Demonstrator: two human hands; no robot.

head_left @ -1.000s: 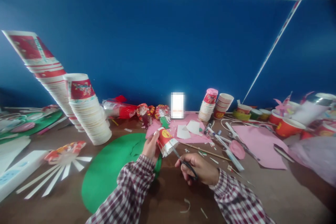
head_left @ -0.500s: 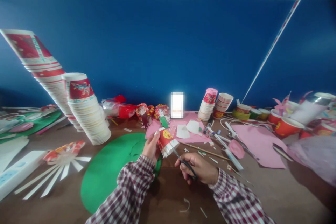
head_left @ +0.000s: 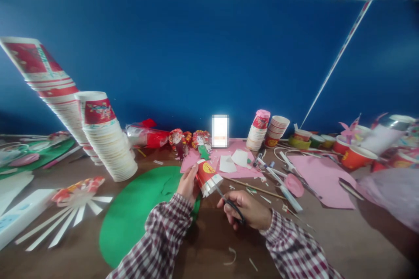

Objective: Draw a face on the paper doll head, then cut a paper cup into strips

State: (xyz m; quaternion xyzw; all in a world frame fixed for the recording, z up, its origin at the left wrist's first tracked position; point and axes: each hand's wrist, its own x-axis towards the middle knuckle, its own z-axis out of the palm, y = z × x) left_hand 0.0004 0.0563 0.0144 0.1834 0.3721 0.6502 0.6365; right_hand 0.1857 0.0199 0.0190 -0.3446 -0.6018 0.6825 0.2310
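A red paper cup (head_left: 208, 176) with a yellow emblem lies tilted in my left hand (head_left: 189, 184), its cut, white-edged end toward me. The thumb rests on the cup's side; the other fingers are mostly behind it. My right hand (head_left: 246, 210) is closed around the dark handles of a pair of scissors (head_left: 227, 200). The blades point up and left and meet the cut end of the cup. Below my left forearm lies a green round sheet (head_left: 131, 218). Small paper scraps (head_left: 231, 256) are on the table between my sleeves.
Tall stacks of paper cups (head_left: 109, 139) stand at left, beside a cup cut into strips (head_left: 77, 196). Behind my hands are decorated paper figures (head_left: 203, 144) and a pink sheet (head_left: 234, 146). Pens, a glue stick-like tube (head_left: 288, 198) and more cups (head_left: 358, 157) lie to the right.
Hardly anything differs. The view has shifted very slightly; both hands keep the same hold on the cup and the scissors.
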